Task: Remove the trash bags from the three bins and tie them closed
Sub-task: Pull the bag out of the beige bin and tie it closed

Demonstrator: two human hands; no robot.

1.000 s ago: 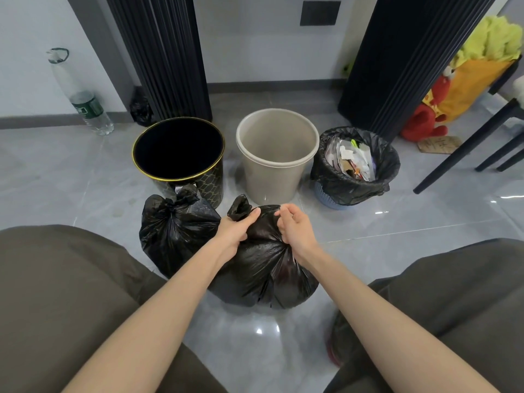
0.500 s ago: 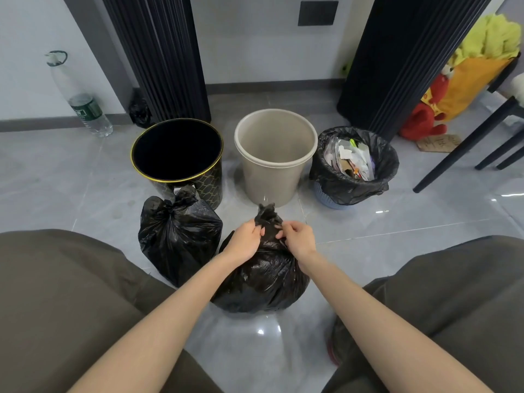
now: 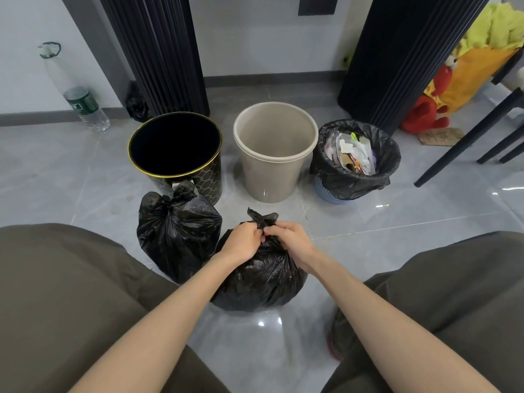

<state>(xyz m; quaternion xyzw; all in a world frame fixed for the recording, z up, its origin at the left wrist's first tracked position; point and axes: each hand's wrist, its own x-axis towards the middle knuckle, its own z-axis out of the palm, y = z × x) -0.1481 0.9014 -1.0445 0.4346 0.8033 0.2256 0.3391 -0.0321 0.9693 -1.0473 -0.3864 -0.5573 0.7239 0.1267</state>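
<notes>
Head view: trash bag (image 3: 261,276) pinched at its neck

Left grip (image 3: 243,241) and right grip (image 3: 289,239) both pinch the bag's twisted neck. It sits on the floor (image 3: 368,217) between the knees, with a tied bag (image 3: 175,234) just beside it on the left. Behind stand a black bin (image 3: 211,180), a beige bin (image 3: 272,177) and a blue bin (image 3: 326,192) holding a full bag (image 3: 337,177).

A black bin (image 3: 181,165) has a gold rim and lattice pattern; the middle bin (image 3: 273,165) is beige; the trash bags (image 3: 175,234) are black
</notes>
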